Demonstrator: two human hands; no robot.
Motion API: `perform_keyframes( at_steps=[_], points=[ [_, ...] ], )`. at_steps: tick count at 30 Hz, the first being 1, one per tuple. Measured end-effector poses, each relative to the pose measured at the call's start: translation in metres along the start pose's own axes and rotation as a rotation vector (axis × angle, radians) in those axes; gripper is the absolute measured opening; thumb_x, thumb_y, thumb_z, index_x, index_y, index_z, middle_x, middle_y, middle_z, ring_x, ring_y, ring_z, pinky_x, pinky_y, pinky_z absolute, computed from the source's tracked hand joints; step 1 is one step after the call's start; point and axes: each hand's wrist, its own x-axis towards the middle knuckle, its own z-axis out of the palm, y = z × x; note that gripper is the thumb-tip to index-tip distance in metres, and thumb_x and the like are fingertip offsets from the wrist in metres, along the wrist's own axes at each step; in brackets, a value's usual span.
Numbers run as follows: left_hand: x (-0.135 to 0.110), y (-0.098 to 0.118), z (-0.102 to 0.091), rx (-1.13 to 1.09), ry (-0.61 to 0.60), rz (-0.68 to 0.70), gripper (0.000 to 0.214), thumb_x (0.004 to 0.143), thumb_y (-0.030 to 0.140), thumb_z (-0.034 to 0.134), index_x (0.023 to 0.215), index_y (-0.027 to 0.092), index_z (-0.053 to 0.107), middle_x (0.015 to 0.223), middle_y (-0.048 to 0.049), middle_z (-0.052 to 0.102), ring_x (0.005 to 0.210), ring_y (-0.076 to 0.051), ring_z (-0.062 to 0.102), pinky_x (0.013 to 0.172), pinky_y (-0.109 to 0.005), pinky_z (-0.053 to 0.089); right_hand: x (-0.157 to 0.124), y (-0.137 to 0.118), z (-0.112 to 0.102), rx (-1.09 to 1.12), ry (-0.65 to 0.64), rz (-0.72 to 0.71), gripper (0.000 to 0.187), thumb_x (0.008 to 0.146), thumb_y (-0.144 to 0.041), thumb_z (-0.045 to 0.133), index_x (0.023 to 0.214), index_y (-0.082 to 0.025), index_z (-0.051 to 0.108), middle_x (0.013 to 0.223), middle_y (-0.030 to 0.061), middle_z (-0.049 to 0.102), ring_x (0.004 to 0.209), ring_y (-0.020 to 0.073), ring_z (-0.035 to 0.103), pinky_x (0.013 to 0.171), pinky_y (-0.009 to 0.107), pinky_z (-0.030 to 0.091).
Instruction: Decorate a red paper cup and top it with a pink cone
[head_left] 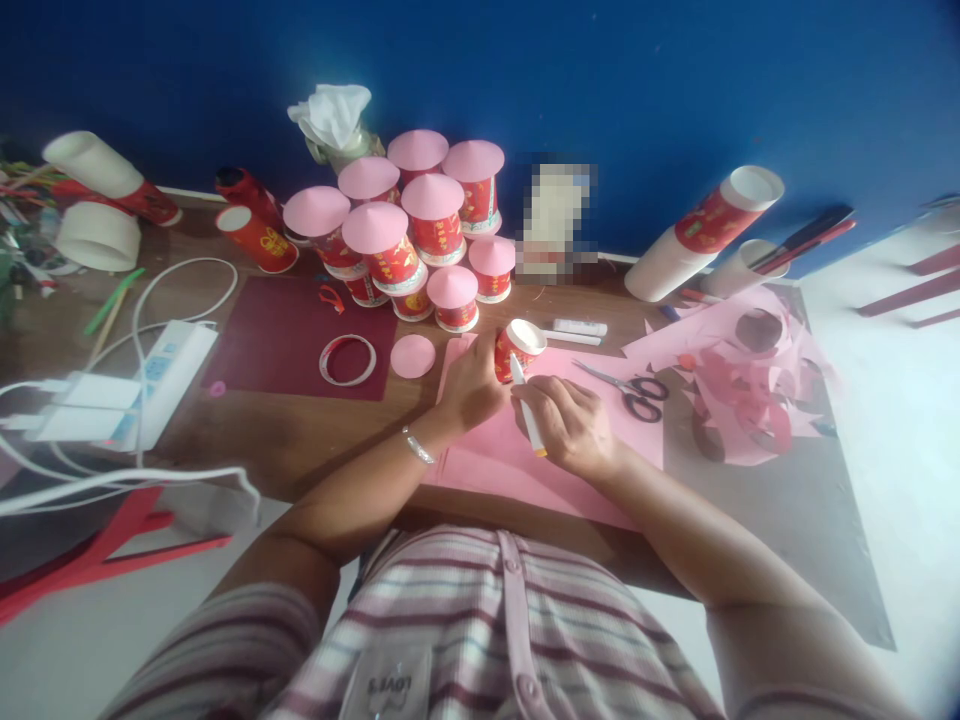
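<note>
My left hand [471,383] is closed around a small red paper cup [517,347] tilted on its side above a pink paper sheet [517,455]. My right hand [568,422] grips a white glue stick [529,415], its tip touching the cup's side. A cut pink paper circle [412,356] lies just left of my left hand. Black-handled scissors [634,390] rest on the pink sheet to the right of my right hand.
Several red cups with pink cone lids [420,225] cluster at the back by the blue wall. A dark red sheet [289,340] holds a cut cup rim [347,359]. A power strip with cables [146,385] lies left; pink paper scraps [742,380] and cup stacks [701,235] lie right.
</note>
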Motion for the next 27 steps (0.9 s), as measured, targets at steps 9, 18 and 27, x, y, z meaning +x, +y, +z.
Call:
perform_keyframes(
  at_steps=[9,18,27],
  points=[
    [0.0009,0.0050,-0.0043,-0.009,-0.045,-0.040,0.037,0.084,0.019,0.062,0.119,0.021,0.051,0.111,-0.0074,0.072,0.099,-0.026,0.066,0.080,-0.038,0.051,-0.0021,-0.0005,0.0016,0.008,-0.018,0.003,0.016,0.095,-0.005,0.056,0.110,-0.011,0.057,0.082,0.0068,0.064,0.072,0.0177,0.060,0.059,0.030,0.047],
    [0.0029,0.0060,-0.0050,-0.007,-0.031,-0.046,0.036,0.081,0.026,0.068,0.112,0.023,0.051,0.106,-0.0056,0.071,0.095,-0.027,0.067,0.090,-0.043,0.051,-0.0047,-0.0028,0.0015,0.026,-0.057,0.008,0.018,0.096,-0.007,0.051,0.112,-0.013,0.055,0.083,0.0064,0.064,0.071,0.0176,0.059,0.059,0.030,0.045],
    [0.0030,0.0021,-0.0025,-0.003,-0.013,-0.018,0.039,0.079,0.028,0.070,0.111,0.022,0.049,0.103,-0.0072,0.070,0.092,-0.027,0.066,0.089,-0.043,0.051,-0.0045,-0.0045,0.0013,0.020,-0.057,0.004,0.013,0.096,-0.006,0.053,0.107,-0.012,0.056,0.079,0.0048,0.062,0.067,0.0170,0.055,0.056,0.030,0.044]
  ],
)
